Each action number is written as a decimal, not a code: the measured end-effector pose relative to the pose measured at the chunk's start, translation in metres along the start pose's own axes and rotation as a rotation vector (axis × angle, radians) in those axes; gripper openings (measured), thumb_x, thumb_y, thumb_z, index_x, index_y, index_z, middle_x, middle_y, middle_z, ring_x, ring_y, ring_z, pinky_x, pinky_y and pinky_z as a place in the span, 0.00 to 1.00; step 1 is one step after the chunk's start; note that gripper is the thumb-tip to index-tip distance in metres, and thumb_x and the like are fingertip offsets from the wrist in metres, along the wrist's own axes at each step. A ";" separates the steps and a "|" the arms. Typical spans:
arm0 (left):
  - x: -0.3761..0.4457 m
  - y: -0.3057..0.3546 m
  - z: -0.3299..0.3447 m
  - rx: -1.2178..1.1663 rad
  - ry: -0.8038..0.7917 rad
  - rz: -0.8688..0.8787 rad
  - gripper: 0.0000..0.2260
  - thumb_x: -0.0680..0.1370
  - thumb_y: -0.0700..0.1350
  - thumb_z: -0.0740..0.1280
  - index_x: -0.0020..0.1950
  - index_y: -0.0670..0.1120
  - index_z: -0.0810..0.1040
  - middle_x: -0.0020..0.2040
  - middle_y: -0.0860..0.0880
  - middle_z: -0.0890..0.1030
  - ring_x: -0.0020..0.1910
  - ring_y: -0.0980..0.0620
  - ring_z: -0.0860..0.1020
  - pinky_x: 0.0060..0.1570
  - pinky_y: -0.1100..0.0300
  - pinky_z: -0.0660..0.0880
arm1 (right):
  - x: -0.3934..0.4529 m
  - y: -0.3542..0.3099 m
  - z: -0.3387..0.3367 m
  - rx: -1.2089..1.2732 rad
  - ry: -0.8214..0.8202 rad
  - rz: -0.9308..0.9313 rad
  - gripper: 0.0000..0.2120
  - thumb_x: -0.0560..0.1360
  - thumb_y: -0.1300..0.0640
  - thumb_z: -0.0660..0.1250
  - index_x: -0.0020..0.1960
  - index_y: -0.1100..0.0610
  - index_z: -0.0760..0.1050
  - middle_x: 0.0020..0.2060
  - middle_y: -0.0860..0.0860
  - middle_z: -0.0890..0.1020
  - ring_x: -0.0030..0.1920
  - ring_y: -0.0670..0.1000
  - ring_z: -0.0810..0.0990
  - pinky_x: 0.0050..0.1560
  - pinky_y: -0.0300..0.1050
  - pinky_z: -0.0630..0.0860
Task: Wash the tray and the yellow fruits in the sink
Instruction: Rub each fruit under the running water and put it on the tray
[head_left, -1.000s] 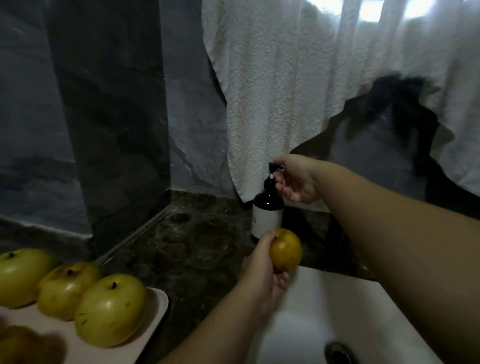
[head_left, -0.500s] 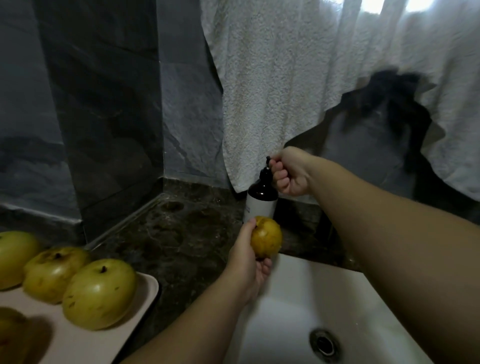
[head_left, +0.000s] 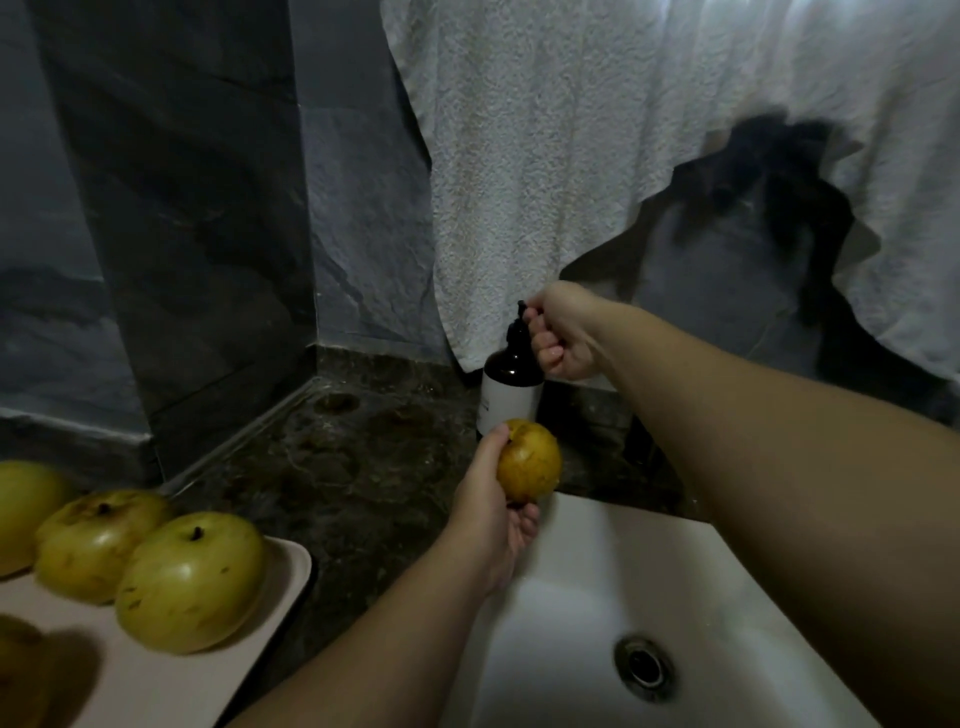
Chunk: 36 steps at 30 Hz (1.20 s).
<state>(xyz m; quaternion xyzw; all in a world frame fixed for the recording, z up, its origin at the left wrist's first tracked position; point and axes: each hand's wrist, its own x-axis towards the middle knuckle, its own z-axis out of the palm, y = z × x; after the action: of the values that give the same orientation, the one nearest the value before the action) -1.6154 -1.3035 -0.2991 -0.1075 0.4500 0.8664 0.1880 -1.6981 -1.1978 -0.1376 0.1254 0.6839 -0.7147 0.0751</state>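
At centre frame the left hand (head_left: 491, 512) grips a yellow fruit (head_left: 529, 461), fingers curled beneath it and thumb along its left side, holding it above the rear edge of the white sink (head_left: 582, 597) and just in front of a dark pump bottle (head_left: 509, 384) with a white label. The right hand (head_left: 563, 332), reaching in from the right of the frame, is closed in a fist over the bottle's pump head, fingers curled around it. The bottle stands upright on the dark marbled counter (head_left: 337, 467). At lower left, a pale tray (head_left: 270, 618) rests on the counter, bearing several yellow-green fruits; the nearest fruit (head_left: 189, 582) lies beside the tray's right rim. The sink's drain (head_left: 644, 662) shows at lower right. A white towel (head_left: 571, 156) hangs across the upper right.
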 end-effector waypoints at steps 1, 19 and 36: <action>0.000 0.001 0.000 0.000 -0.008 0.005 0.25 0.74 0.66 0.71 0.64 0.51 0.77 0.47 0.41 0.76 0.27 0.53 0.72 0.24 0.65 0.68 | 0.000 0.000 0.002 -0.007 -0.015 0.008 0.19 0.85 0.56 0.50 0.36 0.51 0.65 0.19 0.44 0.63 0.16 0.44 0.57 0.15 0.36 0.53; 0.001 0.001 0.003 -0.010 -0.014 -0.011 0.19 0.76 0.64 0.70 0.54 0.50 0.77 0.40 0.42 0.76 0.26 0.53 0.70 0.26 0.63 0.66 | 0.006 -0.001 -0.001 0.050 -0.071 0.017 0.18 0.84 0.57 0.51 0.36 0.51 0.65 0.20 0.44 0.62 0.17 0.43 0.58 0.16 0.35 0.54; 0.004 -0.002 0.002 -0.037 -0.007 -0.001 0.21 0.75 0.65 0.71 0.58 0.51 0.77 0.46 0.41 0.76 0.25 0.53 0.71 0.24 0.65 0.68 | 0.004 -0.002 0.008 0.012 -0.086 0.043 0.19 0.84 0.56 0.50 0.35 0.51 0.64 0.19 0.44 0.63 0.16 0.42 0.59 0.16 0.34 0.55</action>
<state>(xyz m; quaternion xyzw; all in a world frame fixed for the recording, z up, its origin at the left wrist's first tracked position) -1.6180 -1.2998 -0.3005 -0.1083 0.4334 0.8747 0.1879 -1.7035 -1.2053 -0.1366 0.1097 0.6729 -0.7218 0.1193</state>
